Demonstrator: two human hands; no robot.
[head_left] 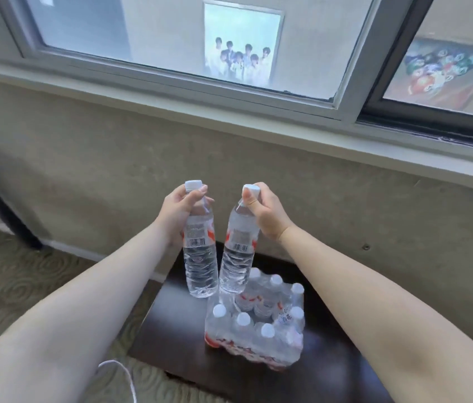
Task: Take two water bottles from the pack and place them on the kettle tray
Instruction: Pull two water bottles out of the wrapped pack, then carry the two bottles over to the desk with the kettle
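My left hand (178,212) grips the neck of one clear water bottle (200,257) with a white cap and a red-and-white label. My right hand (264,212) holds a second water bottle (236,257) by its neck, tilted so the two bases nearly touch. Both bottles hang in the air above the shrink-wrapped pack of bottles (255,330), which stands on a dark low table (177,330) with its plastic torn open at the top. No kettle tray is in view.
A beige wall and a window sill (229,106) run behind the table. Patterned carpet (26,280) lies to the left, with a dark furniture leg (5,216) at the far left. A white cable (124,376) lies on the floor near the table's front corner.
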